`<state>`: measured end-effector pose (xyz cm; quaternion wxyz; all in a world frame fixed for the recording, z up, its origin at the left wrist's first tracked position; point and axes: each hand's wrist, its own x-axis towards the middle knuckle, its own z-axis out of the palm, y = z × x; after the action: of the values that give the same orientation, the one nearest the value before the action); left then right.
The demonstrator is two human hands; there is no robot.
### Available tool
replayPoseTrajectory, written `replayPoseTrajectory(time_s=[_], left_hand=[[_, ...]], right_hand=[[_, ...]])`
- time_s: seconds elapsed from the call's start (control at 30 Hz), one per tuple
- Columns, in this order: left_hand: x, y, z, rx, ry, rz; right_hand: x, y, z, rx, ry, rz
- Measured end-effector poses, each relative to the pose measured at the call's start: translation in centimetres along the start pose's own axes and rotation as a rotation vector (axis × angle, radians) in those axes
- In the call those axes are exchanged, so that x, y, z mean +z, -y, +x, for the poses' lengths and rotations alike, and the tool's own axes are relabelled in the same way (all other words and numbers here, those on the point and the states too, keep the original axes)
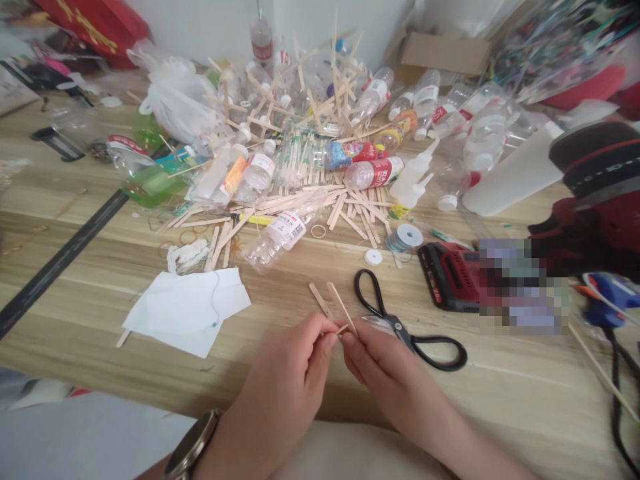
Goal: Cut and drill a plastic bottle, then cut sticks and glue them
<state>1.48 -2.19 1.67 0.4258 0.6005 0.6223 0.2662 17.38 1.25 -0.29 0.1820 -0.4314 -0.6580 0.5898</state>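
Near the table's front edge, my left hand [295, 367] and my right hand [387, 360] meet with their fingertips pinched together. A wooden craft stick [341, 305] slants up out of my right fingers. Between the two hands a short length of a second craft stick [342, 329] shows, crossing the first, and my left fingertips grip it. Just beyond my left fingers is another craft stick [320, 298]; whether it lies on the table or is touched, I cannot tell. Black-handled scissors [397, 325] lie right of my right hand, blades partly hidden behind it.
Paper sheets [187, 313] lie to the left. A red cordless drill [455, 277] and a thread spool [405, 237] are to the right. Behind are loose craft sticks [300, 157], a clear plastic bottle [280, 237], several more bottles and a glue bottle [413, 177].
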Motion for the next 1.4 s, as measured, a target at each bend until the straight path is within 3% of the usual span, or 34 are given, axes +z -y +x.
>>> replayPoseTrajectory(time_s=[0.2,0.37,0.7,0.9,1.07,1.17,1.3,1.4], left_hand=[[0.0,0.0,0.1,-0.042,-0.018,-0.041],[0.1,0.0,-0.1,-0.048,0.002,-0.149],[0.5,0.3,-0.5,0.000,-0.047,-0.022],[0.3,0.3,-0.3,-0.030,-0.003,-0.154],[0.1,0.3,0.0,-0.041,0.025,-0.226],[-0.2,0.4,-0.1,-0.041,0.034,-0.248],[-0.5,0.4,-0.4,-0.064,0.064,-0.291],[-0.6,0.4,-0.6,-0.097,0.069,-0.316]], right_hand=[[0.6,-1.6,0.0,-0.272,-0.197,-0.678],[0.7,-1.8,0.0,-0.468,-0.269,-0.900],[1.5,-2.0,-0.3,-0.444,-0.230,-0.843],[1.8,-2.7,-0.7,-0.414,-0.186,-0.875],[1.8,-2.2,-0.4,-0.403,-0.234,-0.889],[1.5,-1.0,-0.3,-0.370,-0.226,-0.720],[1.0,0.4,-0.8,-0.270,-0.085,-0.337],[0.4,0.5,-1.2,-0.207,-0.063,-0.229]])
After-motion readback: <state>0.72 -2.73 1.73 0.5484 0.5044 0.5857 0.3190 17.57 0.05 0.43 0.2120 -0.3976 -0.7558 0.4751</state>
